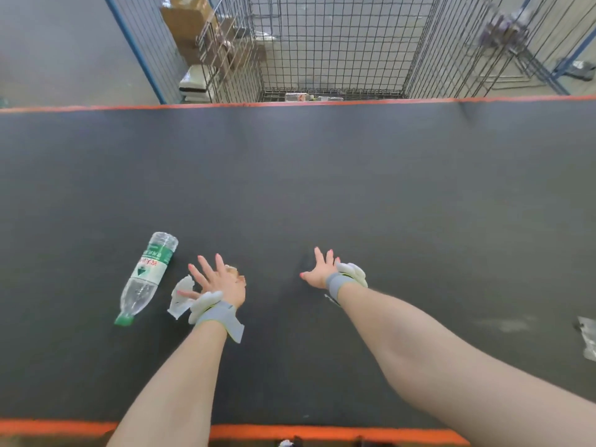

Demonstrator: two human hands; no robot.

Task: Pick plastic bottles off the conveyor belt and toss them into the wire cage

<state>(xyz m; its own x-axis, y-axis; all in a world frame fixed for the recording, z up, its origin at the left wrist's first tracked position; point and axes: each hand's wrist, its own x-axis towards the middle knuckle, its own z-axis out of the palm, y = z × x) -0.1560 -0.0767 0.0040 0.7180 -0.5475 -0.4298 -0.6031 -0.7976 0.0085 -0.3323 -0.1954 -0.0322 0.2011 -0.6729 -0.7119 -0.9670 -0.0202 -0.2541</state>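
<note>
A clear plastic bottle (146, 276) with a green-and-white label and a green cap lies on its side on the dark conveyor belt (322, 188), cap toward me. My left hand (217, 280) hovers just right of it, fingers spread and holding nothing. A small piece of clear crumpled plastic (181, 296) lies between that hand and the bottle. My right hand (321, 269) is farther right over bare belt, fingers also spread and empty. The wire cage (335, 50) stands beyond the belt's far edge, with a few items on its floor.
Orange strips edge the belt near (322, 432) and far (290, 104). A clear plastic scrap (588, 341) lies at the right edge of the belt. Cardboard boxes (196, 21) stand behind the mesh at the left. Blue cage frames flank the wire cage.
</note>
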